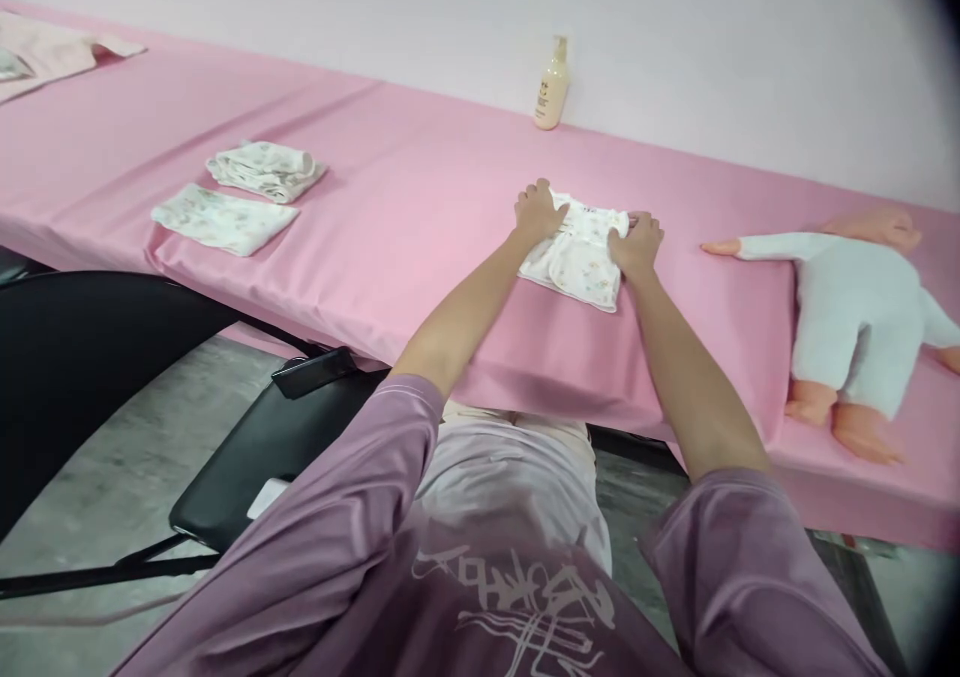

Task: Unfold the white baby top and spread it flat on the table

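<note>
A small folded baby garment (581,257), white with a pale print, lies on the pink table cover (420,197). My left hand (538,210) rests on its left edge with the fingers curled over the cloth. My right hand (637,244) presses on its right edge, fingers bent and gripping the fabric. Both arms reach forward from purple sleeves.
Two more folded printed cloths (266,169) (223,219) lie at the left. A baby doll (862,307) in a white suit lies face down at the right. A cream pump bottle (553,84) stands by the wall. A black chair (255,447) carrying a phone (313,371) stands below the table edge.
</note>
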`<state>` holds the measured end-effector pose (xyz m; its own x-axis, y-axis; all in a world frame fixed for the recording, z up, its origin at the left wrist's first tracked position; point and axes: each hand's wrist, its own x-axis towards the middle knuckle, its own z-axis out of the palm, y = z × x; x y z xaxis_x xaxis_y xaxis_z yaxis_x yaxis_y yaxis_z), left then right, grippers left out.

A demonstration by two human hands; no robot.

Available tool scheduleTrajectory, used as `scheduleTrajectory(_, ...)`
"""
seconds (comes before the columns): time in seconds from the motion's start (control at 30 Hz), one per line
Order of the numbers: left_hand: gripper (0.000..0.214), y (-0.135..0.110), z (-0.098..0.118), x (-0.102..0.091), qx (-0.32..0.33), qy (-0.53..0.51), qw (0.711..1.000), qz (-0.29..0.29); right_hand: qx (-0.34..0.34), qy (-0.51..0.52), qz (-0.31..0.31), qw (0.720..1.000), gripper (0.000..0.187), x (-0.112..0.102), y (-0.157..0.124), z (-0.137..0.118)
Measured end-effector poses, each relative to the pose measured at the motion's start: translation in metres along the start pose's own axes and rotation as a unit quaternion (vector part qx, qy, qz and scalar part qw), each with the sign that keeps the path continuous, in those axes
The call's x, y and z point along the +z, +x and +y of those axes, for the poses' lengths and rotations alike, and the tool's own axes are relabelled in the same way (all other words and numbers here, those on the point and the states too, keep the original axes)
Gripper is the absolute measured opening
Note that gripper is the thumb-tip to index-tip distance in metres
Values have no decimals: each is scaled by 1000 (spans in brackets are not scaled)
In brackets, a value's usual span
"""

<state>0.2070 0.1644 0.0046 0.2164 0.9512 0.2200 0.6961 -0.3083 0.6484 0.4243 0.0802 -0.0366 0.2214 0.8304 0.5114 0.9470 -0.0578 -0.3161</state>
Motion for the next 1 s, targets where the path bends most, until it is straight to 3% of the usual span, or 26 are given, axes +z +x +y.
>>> scheduleTrajectory(0.07, 56, -14, -6, 10, 12, 59, 998, -8, 22, -35, -4, 999, 64, 9, -5, -7)
scheduleTrajectory(0.27, 53, -17, -16, 17, 34, 84, 996, 10, -103, -43, -84, 990, 68, 13, -6, -19)
scheduleTrajectory(0.43, 52, -13, -21, 17, 21, 59, 998, 29, -83, -3, -147, 986, 78, 17, -2, -13)
scheduleTrajectory(0.7, 30, -19, -15, 7, 16, 65, 998, 9, -96, 16, -174, 980, 92, 20, 2, -1)
scheduleTrajectory(0.9, 31, -15, -15, 9, 21, 31, 998, 52, -92, 6, -188, 978, 94, 21, 3, 2)
scheduleTrajectory(1.0, 20, -14, -14, 10, 29, 10, 997, 65, -89, 7, -190, 978, 93, 21, 3, 1)
